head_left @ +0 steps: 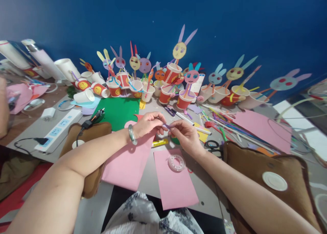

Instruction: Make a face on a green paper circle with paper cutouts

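My left hand (149,123) and my right hand (185,134) meet over the middle of the table, both pinched on one small purple strip (167,126) held between their fingertips. A pale bangle (132,134) sits on my left wrist. Under the hands lie two pink paper sheets (173,179), and a roll of clear tape (176,163) rests on the right-hand sheet. A yellow-green object (159,143) lies just below my left hand.
Several paper cups with paper bunny heads (178,51) stand along the blue wall. Green paper (119,112), a glue gun (95,117), a power strip (58,129), scissors (212,145), coloured straws (230,125), another pink sheet (263,128) and brown cushions (270,179) crowd the table.
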Demonstrator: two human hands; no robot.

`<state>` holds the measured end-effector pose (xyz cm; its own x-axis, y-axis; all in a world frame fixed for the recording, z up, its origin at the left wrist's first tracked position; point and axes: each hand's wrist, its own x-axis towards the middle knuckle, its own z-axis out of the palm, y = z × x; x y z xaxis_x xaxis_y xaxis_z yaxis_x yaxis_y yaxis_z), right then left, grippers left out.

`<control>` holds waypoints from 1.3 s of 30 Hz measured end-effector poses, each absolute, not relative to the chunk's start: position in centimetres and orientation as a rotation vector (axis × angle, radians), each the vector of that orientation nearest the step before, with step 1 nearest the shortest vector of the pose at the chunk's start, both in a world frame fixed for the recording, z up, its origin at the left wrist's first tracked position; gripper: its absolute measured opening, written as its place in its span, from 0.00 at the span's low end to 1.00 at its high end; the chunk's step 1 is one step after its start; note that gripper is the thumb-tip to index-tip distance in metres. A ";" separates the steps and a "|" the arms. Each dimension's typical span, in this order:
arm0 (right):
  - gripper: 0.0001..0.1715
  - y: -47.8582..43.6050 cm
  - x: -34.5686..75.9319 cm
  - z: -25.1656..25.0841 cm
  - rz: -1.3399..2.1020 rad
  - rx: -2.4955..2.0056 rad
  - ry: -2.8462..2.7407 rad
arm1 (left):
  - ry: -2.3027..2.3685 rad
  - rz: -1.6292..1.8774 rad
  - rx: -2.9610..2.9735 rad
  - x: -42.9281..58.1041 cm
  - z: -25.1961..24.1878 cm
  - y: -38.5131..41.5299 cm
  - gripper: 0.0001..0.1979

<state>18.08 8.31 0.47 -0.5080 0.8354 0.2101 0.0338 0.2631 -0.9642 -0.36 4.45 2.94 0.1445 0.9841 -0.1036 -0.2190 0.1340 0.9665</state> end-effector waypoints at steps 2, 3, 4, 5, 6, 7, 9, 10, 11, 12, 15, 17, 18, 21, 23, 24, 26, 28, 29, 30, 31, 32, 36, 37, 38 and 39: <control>0.12 8.3 18.1 0.3 1.232 -0.792 -1.815 | 0.986 1.118 0.979 -0.4 2.9 4.5 0.02; 0.11 8.3 18.1 0.3 1.163 -0.790 -1.842 | 0.981 1.114 0.967 -0.5 2.9 4.5 0.02; 0.11 8.3 18.1 0.3 1.090 -0.788 -1.869 | 0.978 1.109 0.960 -0.5 2.9 4.5 0.03; 0.10 8.2 18.2 0.3 1.020 -0.785 -1.893 | 0.977 1.103 0.956 -0.5 2.9 4.5 0.03; 0.10 8.2 18.2 0.4 0.964 -0.780 -1.914 | 0.980 1.096 0.953 -0.5 2.9 4.5 0.03; 0.11 8.1 18.2 0.4 0.928 -0.771 -1.936 | 0.986 1.087 0.949 -0.6 2.9 4.5 0.03; 0.14 8.0 18.2 0.5 0.893 -0.743 -1.978 | 1.002 1.075 0.930 -0.5 3.0 4.5 0.03; 0.16 7.9 18.3 0.5 0.884 -0.727 -1.996 | 1.010 1.071 0.921 -0.5 3.0 4.4 0.03; 0.18 7.8 18.2 0.5 0.877 -0.717 -2.004 | 1.015 1.071 0.913 -0.5 3.0 4.4 0.03; 0.19 7.7 18.2 0.5 0.866 -0.716 -1.996 | 1.016 1.071 0.909 -0.5 3.0 4.4 0.03; 0.16 7.4 18.1 0.4 0.797 -0.754 -1.932 | 1.003 1.066 0.906 -0.5 2.9 4.5 0.02; 0.09 7.4 18.1 0.5 0.735 -0.765 -1.945 | 0.997 1.056 0.911 -0.5 2.7 4.5 0.02; 0.05 7.4 18.1 0.5 0.715 -0.767 -1.966 | 1.002 1.053 0.918 -0.5 2.7 4.6 0.02; 0.05 7.6 18.2 0.6 0.750 -0.807 -1.975 | 1.033 1.112 0.977 -0.5 2.6 4.6 0.06; 0.07 7.8 18.2 0.6 0.843 -0.860 -1.921 | 1.041 1.176 1.057 -0.5 2.6 4.6 0.08; 0.08 7.9 18.2 0.6 0.892 -0.882 -1.894 | 1.037 1.196 1.113 -0.5 2.6 4.5 0.09; 0.10 8.0 18.2 0.5 0.971 -0.910 -1.846 | 1.028 1.201 1.237 -0.5 2.4 4.4 0.11; 0.11 8.1 18.2 0.4 1.023 -0.908 -1.814 | 1.039 1.188 1.335 -0.4 2.1 4.3 0.11; 0.12 8.1 18.1 0.4 1.046 -0.899 -1.804 | 1.050 1.193 1.363 -0.4 2.0 4.3 0.11; 0.12 8.1 18.1 0.4 1.063 -0.889 -1.796 | 1.063 1.205 1.379 -0.4 1.8 4.3 0.10; 0.13 8.1 18.1 0.3 1.077 -0.880 -1.789 | 1.073 1.220 1.388 -0.4 1.6 4.4 0.10; 0.13 8.1 18.0 0.3 1.087 -0.874 -1.783 | 1.082 1.237 1.393 -0.4 1.5 4.4 0.09; 0.16 8.2 18.0 0.2 1.111 -0.884 -1.761 | 1.114 1.277 1.394 -0.4 1.7 4.6 0.11; 0.17 8.2 18.0 0.2 1.125 -0.886 -1.753 | 1.121 1.279 1.385 -0.5 1.9 4.5 0.11; 0.17 8.2 18.0 0.3 1.147 -0.885 -1.741 | 1.129 1.277 1.374 -0.5 2.1 4.5 0.11; 0.18 8.2 18.0 0.3 1.179 -0.882 -1.723 | 1.136 1.271 1.363 -0.5 2.3 4.4 0.10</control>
